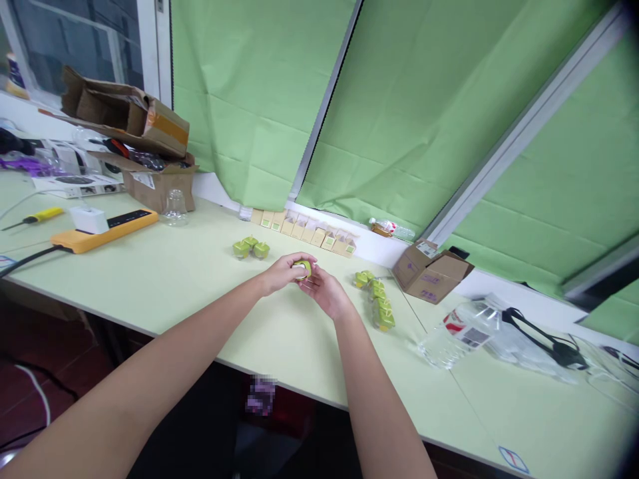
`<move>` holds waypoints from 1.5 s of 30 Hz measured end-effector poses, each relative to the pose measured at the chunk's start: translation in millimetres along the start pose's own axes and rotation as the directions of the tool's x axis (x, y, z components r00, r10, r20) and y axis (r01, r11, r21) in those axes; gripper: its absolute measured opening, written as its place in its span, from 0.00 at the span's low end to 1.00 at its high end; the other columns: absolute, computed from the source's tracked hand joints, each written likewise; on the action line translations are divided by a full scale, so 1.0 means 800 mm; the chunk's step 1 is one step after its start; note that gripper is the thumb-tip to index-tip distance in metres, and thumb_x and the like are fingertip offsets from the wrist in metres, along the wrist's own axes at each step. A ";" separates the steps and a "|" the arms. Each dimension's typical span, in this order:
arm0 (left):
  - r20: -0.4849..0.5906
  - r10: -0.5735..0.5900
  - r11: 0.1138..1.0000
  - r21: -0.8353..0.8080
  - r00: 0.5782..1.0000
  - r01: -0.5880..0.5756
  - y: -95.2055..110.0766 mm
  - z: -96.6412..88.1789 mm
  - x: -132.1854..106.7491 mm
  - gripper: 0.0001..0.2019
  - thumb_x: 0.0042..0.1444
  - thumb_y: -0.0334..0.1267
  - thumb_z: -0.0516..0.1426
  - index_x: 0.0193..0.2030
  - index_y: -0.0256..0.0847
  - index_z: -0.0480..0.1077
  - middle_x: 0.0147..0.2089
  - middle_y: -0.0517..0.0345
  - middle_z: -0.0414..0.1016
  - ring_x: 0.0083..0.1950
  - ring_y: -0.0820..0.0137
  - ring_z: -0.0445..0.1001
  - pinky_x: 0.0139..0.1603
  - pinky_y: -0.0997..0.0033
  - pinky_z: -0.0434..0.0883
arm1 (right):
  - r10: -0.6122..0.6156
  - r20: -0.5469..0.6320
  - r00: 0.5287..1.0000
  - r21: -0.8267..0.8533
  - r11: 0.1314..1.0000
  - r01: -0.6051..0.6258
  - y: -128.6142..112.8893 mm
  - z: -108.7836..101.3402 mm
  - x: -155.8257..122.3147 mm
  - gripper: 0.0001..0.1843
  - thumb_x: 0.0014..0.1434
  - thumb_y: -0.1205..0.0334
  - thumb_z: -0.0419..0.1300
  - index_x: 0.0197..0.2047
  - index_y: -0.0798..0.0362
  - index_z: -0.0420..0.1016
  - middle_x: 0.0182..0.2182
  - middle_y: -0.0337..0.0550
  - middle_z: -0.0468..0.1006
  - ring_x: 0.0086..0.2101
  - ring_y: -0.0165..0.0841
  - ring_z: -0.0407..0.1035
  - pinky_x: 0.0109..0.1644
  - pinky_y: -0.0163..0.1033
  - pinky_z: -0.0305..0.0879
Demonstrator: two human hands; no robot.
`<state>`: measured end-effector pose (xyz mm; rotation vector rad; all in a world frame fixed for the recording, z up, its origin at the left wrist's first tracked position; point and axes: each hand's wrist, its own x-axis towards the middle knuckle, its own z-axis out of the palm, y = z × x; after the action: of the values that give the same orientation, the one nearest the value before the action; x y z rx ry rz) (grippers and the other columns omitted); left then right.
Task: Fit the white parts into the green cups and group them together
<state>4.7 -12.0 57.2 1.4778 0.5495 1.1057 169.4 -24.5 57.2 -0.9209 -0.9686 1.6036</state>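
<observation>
Above the middle of the table, a small yellow-green cup-like piece (302, 269) with a pale face is held up. My left hand (282, 274) is closed around it, thumb across its face. From the other side, the curled fingers of my right hand (327, 293) touch it too. To the left sits a small group of green-topped clear cups (251, 248) of similar look. On the right, several more green-topped cups (382, 307) stand in a row running toward me. The underside of the held piece is hidden by my fingers.
Small open cardboard boxes (312, 234) line the wall. A larger carton (429, 271) and a big clear bottle (462, 331) stand to the right. Leftward are an orange power strip (127, 225), a clear plastic cup (175, 207) and stacked cartons (157, 183).
</observation>
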 end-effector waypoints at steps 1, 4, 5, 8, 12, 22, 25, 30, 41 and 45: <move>0.005 0.006 1.000 0.014 1.000 -0.006 0.001 0.000 -0.001 0.22 0.52 0.35 0.60 0.56 0.44 0.72 0.52 0.52 0.73 0.38 0.73 0.72 0.37 0.72 0.70 | 0.029 0.029 0.999 0.018 0.999 -0.030 0.000 0.000 -0.001 0.09 0.59 0.57 0.63 0.39 0.52 0.76 0.32 0.44 0.79 0.35 0.34 0.75 0.51 0.44 0.72; 0.023 0.037 0.997 0.068 0.999 -0.039 0.005 -0.001 -0.004 0.23 0.55 0.41 0.61 0.58 0.46 0.70 0.64 0.50 0.67 0.46 0.68 0.74 0.42 0.69 0.72 | 0.085 0.102 0.991 0.080 0.992 -0.093 0.000 -0.002 -0.003 0.06 0.59 0.60 0.63 0.37 0.53 0.75 0.30 0.43 0.78 0.34 0.32 0.74 0.51 0.42 0.72; 0.036 0.052 0.995 0.087 0.998 -0.055 0.005 -0.001 -0.004 0.24 0.55 0.42 0.61 0.59 0.46 0.70 0.65 0.49 0.65 0.50 0.66 0.74 0.47 0.66 0.72 | 0.097 0.114 0.989 0.089 0.990 -0.108 0.000 -0.002 -0.004 0.05 0.58 0.60 0.63 0.36 0.53 0.75 0.28 0.41 0.78 0.32 0.31 0.74 0.51 0.42 0.72; 0.085 0.105 0.981 0.156 0.991 -0.118 0.001 -0.002 -0.004 0.27 0.54 0.43 0.63 0.61 0.45 0.69 0.67 0.47 0.65 0.59 0.60 0.70 0.58 0.59 0.68 | 0.098 0.130 0.987 0.090 0.990 -0.111 0.004 -0.004 -0.003 0.05 0.56 0.61 0.65 0.34 0.53 0.75 0.24 0.36 0.74 0.27 0.28 0.70 0.48 0.41 0.73; 0.067 0.140 0.970 0.192 0.988 -0.151 -0.011 -0.002 0.001 0.33 0.50 0.43 0.67 0.63 0.44 0.65 0.65 0.44 0.66 0.65 0.57 0.65 0.62 0.55 0.66 | 0.031 0.104 0.994 0.018 0.999 -0.033 0.010 -0.003 -0.001 0.07 0.49 0.66 0.67 0.34 0.52 0.76 0.26 0.35 0.77 0.29 0.27 0.70 0.46 0.40 0.72; -0.091 0.032 0.999 -0.011 0.995 -0.033 -0.020 0.004 0.006 0.34 0.46 0.43 0.70 0.60 0.39 0.66 0.57 0.41 0.71 0.43 0.65 0.78 0.47 0.55 0.77 | -0.067 -0.129 0.989 0.023 0.997 0.071 0.012 -0.009 0.014 0.07 0.52 0.65 0.65 0.37 0.53 0.78 0.33 0.42 0.82 0.31 0.30 0.73 0.40 0.36 0.72; -0.048 -0.030 0.994 -0.108 0.998 0.025 -0.017 0.002 0.004 0.32 0.50 0.43 0.68 0.60 0.40 0.65 0.55 0.43 0.72 0.41 0.66 0.80 0.50 0.53 0.77 | -0.075 -0.160 0.984 0.037 0.996 0.082 0.012 -0.011 0.016 0.06 0.51 0.68 0.64 0.36 0.55 0.78 0.30 0.42 0.81 0.29 0.30 0.72 0.37 0.34 0.72; -0.032 -0.084 0.990 -0.120 0.996 0.080 -0.017 -0.001 0.002 0.29 0.52 0.45 0.67 0.59 0.40 0.65 0.52 0.45 0.74 0.38 0.67 0.81 0.46 0.56 0.79 | -0.091 -0.202 0.975 0.005 0.996 0.094 0.012 -0.004 0.012 0.05 0.50 0.68 0.64 0.34 0.55 0.77 0.29 0.43 0.81 0.28 0.32 0.73 0.35 0.37 0.74; -0.068 -0.057 0.991 0.116 0.996 0.064 -0.026 0.000 0.004 0.38 0.46 0.49 0.69 0.61 0.37 0.62 0.43 0.50 0.77 0.22 0.77 0.72 0.21 0.74 0.72 | -0.144 -0.098 0.985 -0.058 0.989 0.139 0.019 0.009 0.007 0.09 0.49 0.59 0.69 0.30 0.55 0.76 0.27 0.43 0.80 0.30 0.34 0.75 0.42 0.42 0.75; -0.094 -0.032 0.991 0.125 0.995 0.044 -0.025 -0.010 0.006 0.38 0.45 0.49 0.70 0.60 0.41 0.62 0.59 0.40 0.70 0.22 0.81 0.71 0.19 0.76 0.70 | -0.124 -0.194 0.973 -0.004 0.992 0.125 0.012 0.002 0.009 0.05 0.50 0.65 0.67 0.32 0.55 0.78 0.32 0.44 0.81 0.32 0.32 0.74 0.44 0.39 0.75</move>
<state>4.8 0.8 39.1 1.5249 0.7213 1.1302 163.3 -19.2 48.4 -0.9718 -0.8649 1.3840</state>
